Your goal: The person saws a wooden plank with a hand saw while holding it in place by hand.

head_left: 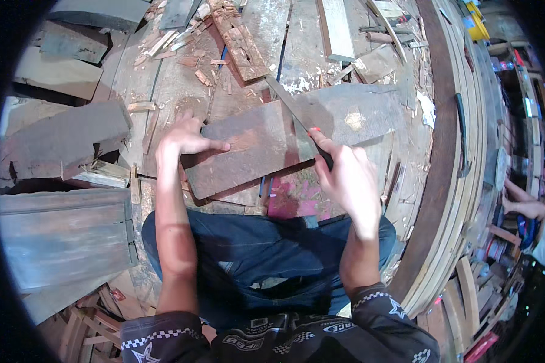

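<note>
A thick brown wooden board (248, 148) lies at a slant in front of my crossed legs. At its right end it meets or overlaps a greyer board (369, 109) with a pale bare patch. My left hand (184, 136) grips the brown board's left end, thumb flat on its top face and fingers over the far edge. In my right hand (348, 175) is a long, flat-bladed tool (287, 104) with a dark handle; its exact kind is unclear. The blade slants away to the left across the joint between the boards. My right index finger stretches along the handle.
A notched, worn wooden beam (239, 42) and a pale plank (336, 30) lie beyond the boards among splinters. Weathered boards (66, 142) are piled at left. A dark curved bar (462, 133) rests on long timbers at right. A person's bare foot (527, 209) shows at far right.
</note>
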A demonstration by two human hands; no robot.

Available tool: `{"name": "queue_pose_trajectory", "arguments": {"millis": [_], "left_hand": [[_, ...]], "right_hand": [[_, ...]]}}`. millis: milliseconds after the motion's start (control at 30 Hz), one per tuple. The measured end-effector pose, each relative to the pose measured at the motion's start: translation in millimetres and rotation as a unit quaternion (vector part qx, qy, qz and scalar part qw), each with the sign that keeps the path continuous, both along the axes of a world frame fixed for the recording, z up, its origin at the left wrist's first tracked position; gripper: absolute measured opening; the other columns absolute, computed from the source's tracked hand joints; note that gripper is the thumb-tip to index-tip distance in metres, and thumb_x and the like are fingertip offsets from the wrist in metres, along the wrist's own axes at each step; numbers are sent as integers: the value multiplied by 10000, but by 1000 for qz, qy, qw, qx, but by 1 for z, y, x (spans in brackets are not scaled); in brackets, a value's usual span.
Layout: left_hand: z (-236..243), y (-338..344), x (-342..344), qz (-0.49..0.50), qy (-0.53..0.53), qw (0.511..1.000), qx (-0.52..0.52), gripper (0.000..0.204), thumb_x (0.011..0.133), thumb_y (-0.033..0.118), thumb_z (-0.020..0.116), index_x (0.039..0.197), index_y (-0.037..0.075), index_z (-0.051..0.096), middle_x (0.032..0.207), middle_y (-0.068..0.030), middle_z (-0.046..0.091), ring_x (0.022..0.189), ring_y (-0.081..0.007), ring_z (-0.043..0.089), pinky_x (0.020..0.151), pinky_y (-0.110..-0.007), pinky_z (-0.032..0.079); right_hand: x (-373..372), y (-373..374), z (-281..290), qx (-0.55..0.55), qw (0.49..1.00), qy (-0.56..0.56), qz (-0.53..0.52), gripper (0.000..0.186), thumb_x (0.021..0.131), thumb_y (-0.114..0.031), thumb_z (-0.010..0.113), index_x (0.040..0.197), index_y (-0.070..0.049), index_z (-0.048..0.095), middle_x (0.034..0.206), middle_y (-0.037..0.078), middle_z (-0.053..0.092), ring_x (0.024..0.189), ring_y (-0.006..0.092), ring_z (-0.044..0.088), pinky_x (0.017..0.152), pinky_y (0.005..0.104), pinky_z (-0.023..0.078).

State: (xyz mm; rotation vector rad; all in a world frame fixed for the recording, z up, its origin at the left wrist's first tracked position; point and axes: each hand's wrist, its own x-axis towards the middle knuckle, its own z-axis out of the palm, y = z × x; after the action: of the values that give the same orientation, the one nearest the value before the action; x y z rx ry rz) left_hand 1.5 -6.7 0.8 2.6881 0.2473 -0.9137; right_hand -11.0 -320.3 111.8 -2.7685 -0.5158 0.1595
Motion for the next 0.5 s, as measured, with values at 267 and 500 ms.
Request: {"name": "queue_pose_trajectory", "arguments": {"millis": [267,500], "left_hand": [[3,-3,2,-8,8,1000,13,1087,542,698,782,1294,-45,530,1315,-291,467,1254,-423,453,1059,-437,389],[5,10,-5,8,2,1000,12,1060,543,698,781,1281,-29,553,1327,-291,457,1276,-427,424,1073,-438,372]], "right_hand": [[0,4,8,-20,999,41,-4,424,795,-127,651,1219,-134,628,754,150,659,723,345,652,690,463,524],[-21,6,35,1,997,59,59,448,815,-117,611,1261,-84,589,667,181,638,673,336,660,649,438,525]]}}
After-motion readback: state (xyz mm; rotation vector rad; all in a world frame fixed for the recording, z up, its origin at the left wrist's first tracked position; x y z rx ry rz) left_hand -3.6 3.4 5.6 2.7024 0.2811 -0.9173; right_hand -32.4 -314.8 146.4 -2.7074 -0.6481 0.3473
